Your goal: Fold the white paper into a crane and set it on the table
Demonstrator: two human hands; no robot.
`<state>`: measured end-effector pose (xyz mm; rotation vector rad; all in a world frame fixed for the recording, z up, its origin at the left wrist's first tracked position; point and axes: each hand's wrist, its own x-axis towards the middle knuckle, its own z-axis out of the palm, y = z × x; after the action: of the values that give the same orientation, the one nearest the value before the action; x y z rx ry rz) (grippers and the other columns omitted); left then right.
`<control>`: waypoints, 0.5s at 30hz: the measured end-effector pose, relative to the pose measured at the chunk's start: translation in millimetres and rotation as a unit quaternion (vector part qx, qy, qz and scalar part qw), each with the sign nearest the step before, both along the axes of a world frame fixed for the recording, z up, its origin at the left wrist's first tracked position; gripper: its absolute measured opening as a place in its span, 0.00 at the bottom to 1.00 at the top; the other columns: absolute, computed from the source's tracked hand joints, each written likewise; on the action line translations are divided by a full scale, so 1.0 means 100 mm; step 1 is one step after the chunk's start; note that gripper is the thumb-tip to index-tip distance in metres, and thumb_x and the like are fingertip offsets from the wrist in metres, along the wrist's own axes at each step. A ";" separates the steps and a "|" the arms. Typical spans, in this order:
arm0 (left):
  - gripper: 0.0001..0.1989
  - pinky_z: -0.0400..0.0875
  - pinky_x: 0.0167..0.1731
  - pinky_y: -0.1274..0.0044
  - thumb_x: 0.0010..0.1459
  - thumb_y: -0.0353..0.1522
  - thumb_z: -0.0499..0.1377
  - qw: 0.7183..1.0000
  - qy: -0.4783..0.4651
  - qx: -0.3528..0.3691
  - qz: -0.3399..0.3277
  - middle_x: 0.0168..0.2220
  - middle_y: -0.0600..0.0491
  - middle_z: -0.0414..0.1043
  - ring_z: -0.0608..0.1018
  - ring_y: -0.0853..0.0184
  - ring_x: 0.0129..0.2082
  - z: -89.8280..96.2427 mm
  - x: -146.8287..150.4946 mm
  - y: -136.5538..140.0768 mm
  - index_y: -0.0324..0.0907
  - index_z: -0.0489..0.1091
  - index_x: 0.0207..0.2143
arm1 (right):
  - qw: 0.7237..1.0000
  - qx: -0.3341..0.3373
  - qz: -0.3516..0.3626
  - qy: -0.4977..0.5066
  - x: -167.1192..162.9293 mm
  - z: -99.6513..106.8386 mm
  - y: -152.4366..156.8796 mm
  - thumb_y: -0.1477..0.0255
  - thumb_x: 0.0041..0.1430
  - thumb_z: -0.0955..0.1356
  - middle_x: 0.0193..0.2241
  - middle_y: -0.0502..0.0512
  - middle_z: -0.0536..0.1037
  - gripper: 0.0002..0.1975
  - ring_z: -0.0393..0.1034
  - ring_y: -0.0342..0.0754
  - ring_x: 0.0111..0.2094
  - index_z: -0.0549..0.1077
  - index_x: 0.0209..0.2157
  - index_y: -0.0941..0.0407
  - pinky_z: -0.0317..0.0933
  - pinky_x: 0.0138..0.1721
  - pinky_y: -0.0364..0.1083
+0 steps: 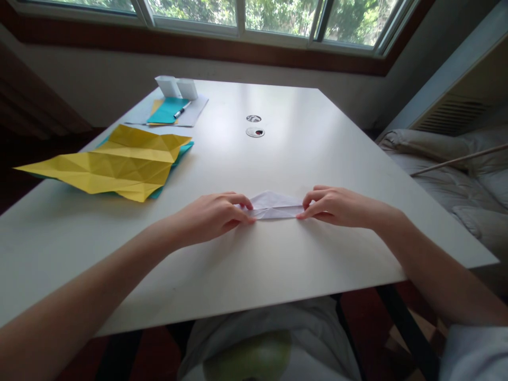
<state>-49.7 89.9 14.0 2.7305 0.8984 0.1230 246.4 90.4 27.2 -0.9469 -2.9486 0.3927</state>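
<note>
A folded white sheet of paper (275, 206) lies on the white table near its front edge, with creases across it and a low peak on its far side. My left hand (222, 214) grips its left end between thumb and fingers. At the right end, my right hand (329, 205) pinches the paper in the same manner. Both ends of the sheet are partly hidden under my fingers.
Creased yellow paper (130, 159) lies over teal paper (183, 151) on the left. Farther back are a teal sheet (169, 111), a marker (182, 109) and folded white paper pieces (186, 89). Two round inserts (254, 132) sit mid-table.
</note>
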 end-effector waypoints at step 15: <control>0.15 0.68 0.43 0.78 0.56 0.29 0.53 0.994 0.008 -0.105 -0.015 0.51 0.59 0.68 0.76 0.67 0.44 0.06 -0.17 0.09 0.53 0.73 0.43 | 1.000 -0.007 -0.009 0.017 0.02 -0.04 -0.01 0.75 0.58 0.62 0.38 0.54 0.74 0.14 0.67 0.44 0.36 0.75 0.42 0.49 0.59 0.37 0.42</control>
<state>-66.9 99.1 20.1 2.5518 0.8249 0.0015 248.0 89.9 23.6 -0.9573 -2.9084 0.4256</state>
